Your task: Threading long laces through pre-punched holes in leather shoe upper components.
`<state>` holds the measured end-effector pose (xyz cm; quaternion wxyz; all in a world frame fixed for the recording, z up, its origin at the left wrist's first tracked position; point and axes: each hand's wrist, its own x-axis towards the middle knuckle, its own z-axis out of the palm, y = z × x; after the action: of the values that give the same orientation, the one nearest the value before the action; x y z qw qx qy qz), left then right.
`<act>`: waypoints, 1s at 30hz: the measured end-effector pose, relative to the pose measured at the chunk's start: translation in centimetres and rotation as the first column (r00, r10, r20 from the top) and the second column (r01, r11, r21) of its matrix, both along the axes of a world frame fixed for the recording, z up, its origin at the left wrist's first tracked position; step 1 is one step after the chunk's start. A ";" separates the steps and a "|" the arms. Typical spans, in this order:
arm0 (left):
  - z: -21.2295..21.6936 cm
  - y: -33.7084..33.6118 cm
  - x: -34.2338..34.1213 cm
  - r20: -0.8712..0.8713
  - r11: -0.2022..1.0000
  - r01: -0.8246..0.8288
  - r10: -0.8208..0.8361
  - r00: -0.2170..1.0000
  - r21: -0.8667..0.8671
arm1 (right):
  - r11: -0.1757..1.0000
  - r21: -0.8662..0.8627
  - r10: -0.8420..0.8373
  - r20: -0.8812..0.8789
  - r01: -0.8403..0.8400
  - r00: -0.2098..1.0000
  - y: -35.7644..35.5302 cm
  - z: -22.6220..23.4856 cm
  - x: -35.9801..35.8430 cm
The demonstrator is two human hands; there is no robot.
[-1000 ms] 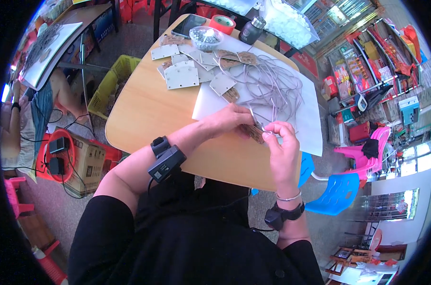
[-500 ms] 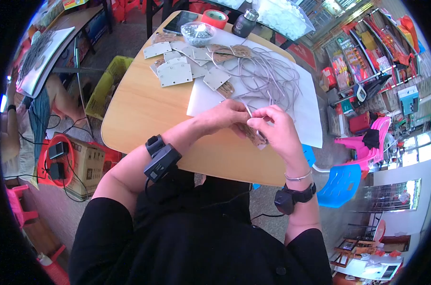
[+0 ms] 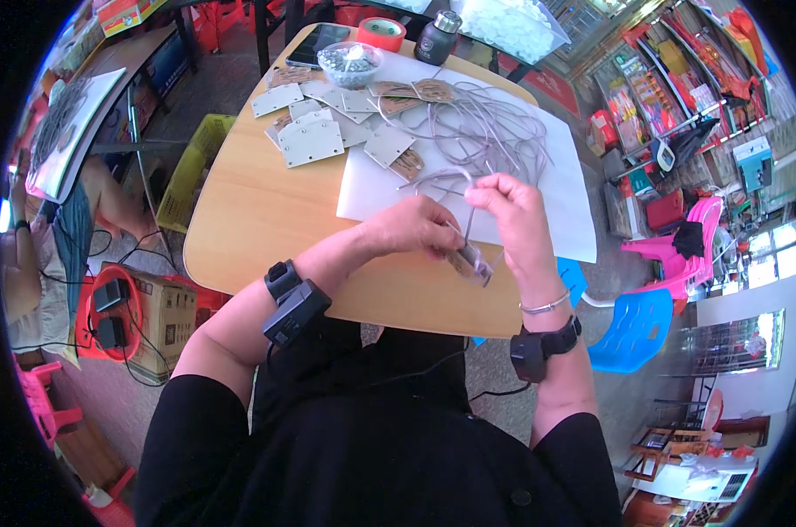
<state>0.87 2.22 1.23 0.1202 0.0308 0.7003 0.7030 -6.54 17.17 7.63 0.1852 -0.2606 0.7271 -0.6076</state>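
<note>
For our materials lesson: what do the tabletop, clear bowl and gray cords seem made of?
Tabletop: perhaps laminated wood, satin; tan, softly shiny.
Clear bowl: likely plastic, glossy; contents show through.
Gray cords: perhaps plastic or textile, smooth; loosely looped.

Right hand [image 3: 522, 221] farther from left hand [image 3: 414, 227]

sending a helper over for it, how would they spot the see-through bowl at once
Find the pale wooden table mid-picture, then look at its far end. A dark phone, a red tape roll and a dark bottle are there. The clear bowl sits nearer than the tape roll, the only one that is see-through and holds small grey pieces.
</note>
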 end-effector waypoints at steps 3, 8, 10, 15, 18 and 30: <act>0.3 0.1 0.3 0.016 0.999 0.025 -0.025 1.000 0.036 | 0.992 -0.061 -0.107 0.042 0.109 0.993 0.3 -1.0 -1.8; -0.1 -0.4 -0.2 0.085 0.974 -0.115 0.100 0.991 0.197 | 0.948 0.058 -0.285 -0.277 0.312 0.918 2.0 -4.5 -3.2; 0.0 -0.4 -0.4 0.126 0.940 -0.227 0.200 0.972 0.255 | 0.905 -0.123 -0.421 -0.388 0.407 0.820 4.1 -3.4 -0.7; -0.3 -0.3 -0.6 0.128 0.893 -0.272 0.241 0.962 0.359 | 0.975 0.217 -0.122 0.392 0.037 0.912 8.5 -3.1 4.4; -0.4 -0.5 -0.2 0.145 0.900 -0.222 0.180 0.973 0.374 | 0.986 -0.115 -0.027 0.615 0.124 0.788 8.3 -7.3 2.9; 0.6 0.8 -0.2 0.144 0.996 -0.091 0.092 0.985 -0.013 | 0.803 -0.593 -0.102 -0.040 0.058 0.994 5.8 5.9 -0.7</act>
<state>0.71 3.02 1.81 0.1384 -0.0529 0.6924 0.7061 -7.21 22.98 13.52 0.0435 -0.2956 0.5184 -0.8013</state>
